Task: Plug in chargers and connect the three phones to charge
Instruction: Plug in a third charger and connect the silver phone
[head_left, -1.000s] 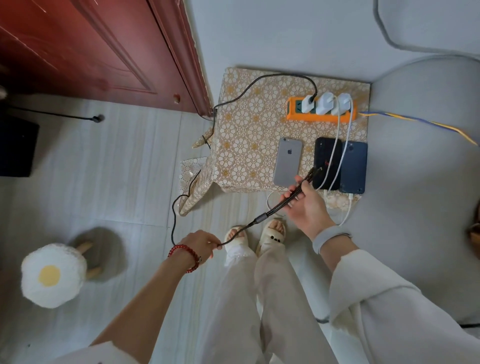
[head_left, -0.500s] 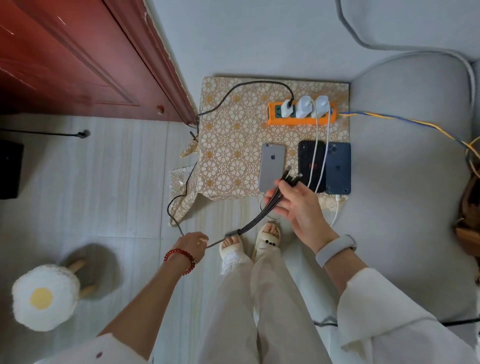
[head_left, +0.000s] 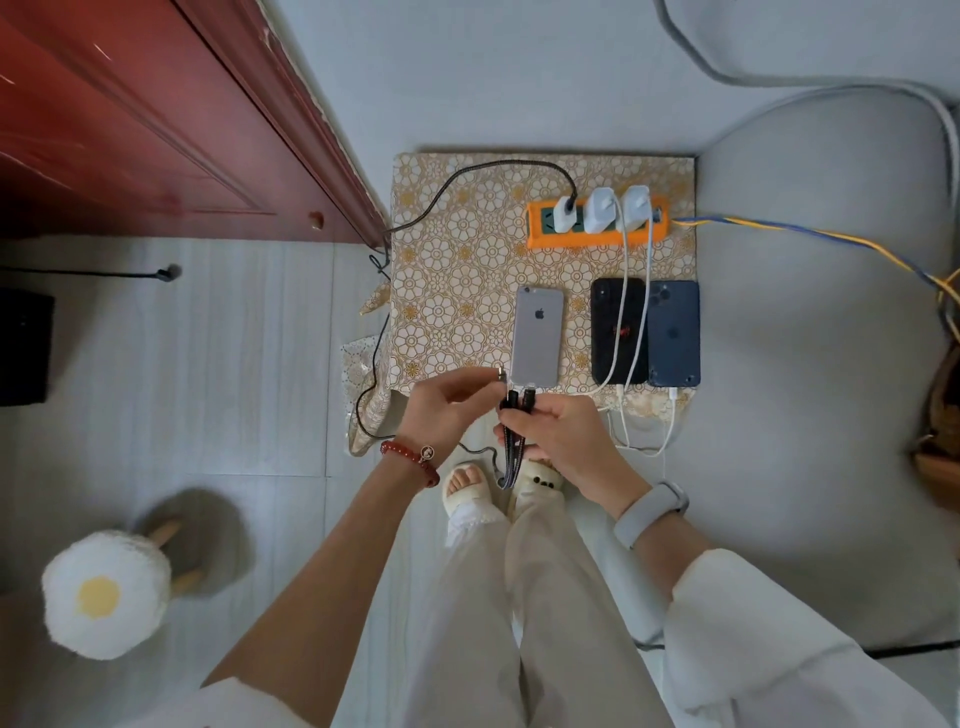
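Right hand (head_left: 563, 441): fingers curled round bundled black braided cable (head_left: 511, 457), two connector ends sticking up just below silver phone's near edge.
Left hand (head_left: 447, 408): thumb and fingertips pinch third connector tip (head_left: 500, 374), just left of silver phone's bottom corner; red bead bracelet (head_left: 410, 460) on wrist.
Grey band (head_left: 649, 512): on right wrist.
Silver phone (head_left: 537, 335): face down on patterned table (head_left: 457, 270), near edge, not plugged as far as visible.
Black phone (head_left: 618, 330): face down, right of silver one, touching blue phone (head_left: 674, 332); white cables (head_left: 623, 291) run over both, one plugged into blue phone's near end, black phone's port hard to tell.
Power strip (head_left: 597, 239): orange, far side of table, three white chargers (head_left: 600, 208) plugged in; black cable leaves leftmost charger, loops off table's left edge.
Door (head_left: 156, 119): red-brown, far left.
Egg-shaped stool (head_left: 104, 592): on floor, near left.
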